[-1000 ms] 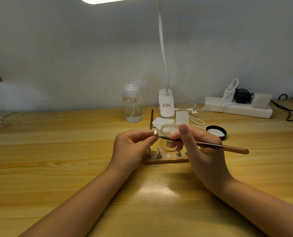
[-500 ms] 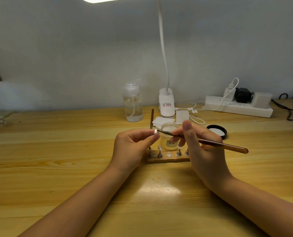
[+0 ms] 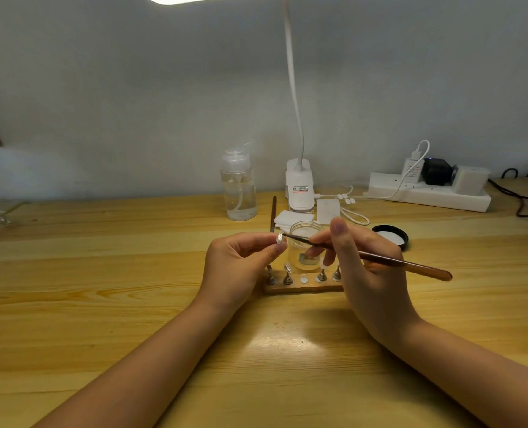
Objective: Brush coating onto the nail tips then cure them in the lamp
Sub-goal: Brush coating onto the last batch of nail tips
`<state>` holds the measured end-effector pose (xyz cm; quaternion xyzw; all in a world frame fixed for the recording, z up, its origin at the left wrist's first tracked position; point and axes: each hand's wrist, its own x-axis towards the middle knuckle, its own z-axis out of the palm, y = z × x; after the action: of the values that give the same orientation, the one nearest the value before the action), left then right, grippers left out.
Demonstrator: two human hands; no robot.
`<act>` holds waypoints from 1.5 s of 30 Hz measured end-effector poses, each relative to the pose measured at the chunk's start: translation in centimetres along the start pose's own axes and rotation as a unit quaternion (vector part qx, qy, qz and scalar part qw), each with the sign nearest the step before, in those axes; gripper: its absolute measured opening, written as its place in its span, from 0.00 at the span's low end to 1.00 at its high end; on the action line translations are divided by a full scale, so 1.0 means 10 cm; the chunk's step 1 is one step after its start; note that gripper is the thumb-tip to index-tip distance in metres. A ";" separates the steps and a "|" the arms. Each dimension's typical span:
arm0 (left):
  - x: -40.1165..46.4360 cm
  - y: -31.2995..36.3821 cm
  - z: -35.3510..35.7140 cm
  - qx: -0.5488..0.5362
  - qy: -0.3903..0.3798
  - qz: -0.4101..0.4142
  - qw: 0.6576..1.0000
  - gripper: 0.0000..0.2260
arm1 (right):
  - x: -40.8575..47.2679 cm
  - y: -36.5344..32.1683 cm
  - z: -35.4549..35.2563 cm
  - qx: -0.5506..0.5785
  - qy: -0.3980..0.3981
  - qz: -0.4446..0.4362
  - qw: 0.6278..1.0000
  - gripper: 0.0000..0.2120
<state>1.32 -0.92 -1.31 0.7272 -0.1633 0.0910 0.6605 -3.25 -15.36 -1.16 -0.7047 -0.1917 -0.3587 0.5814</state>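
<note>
My left hand (image 3: 241,267) pinches a small silvery nail tip (image 3: 280,238) between thumb and forefinger, raised above the table. My right hand (image 3: 361,273) grips a brown-handled brush (image 3: 380,260); its dark tip touches the nail tip. Behind the hands stands a small clear jar (image 3: 304,251) of coating. In front of the jar lies a wooden holder (image 3: 303,285) with several nail tips on metal stands. A white clip lamp (image 3: 299,189) stands at the back of the table, its neck rising out of view.
A clear pump bottle (image 3: 238,186) stands back left. The jar's black lid (image 3: 390,234) lies to the right. White pads (image 3: 293,217) and a second brush (image 3: 273,213) lie behind the jar. A white power strip (image 3: 426,196) with plugs and cables lines the back right.
Both hands and the brush have held nearly the same place; the brush tip stays at the nail tip with only slight shifts.
</note>
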 end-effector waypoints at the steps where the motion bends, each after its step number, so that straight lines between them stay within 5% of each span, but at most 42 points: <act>1: 0.00 0.00 0.00 0.002 0.000 0.000 1.000 0.06 | 0.00 0.00 0.00 -0.008 0.000 -0.004 1.000 0.14; 45: -0.02 0.02 -0.01 0.070 0.005 0.017 0.997 0.09 | 0.01 0.07 -0.01 -0.099 -0.019 -0.048 0.994 0.13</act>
<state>1.05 -0.85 -1.19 0.7682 -0.1654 0.1174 0.6073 -2.77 -15.61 -1.55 -0.7554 -0.1997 -0.3899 0.4873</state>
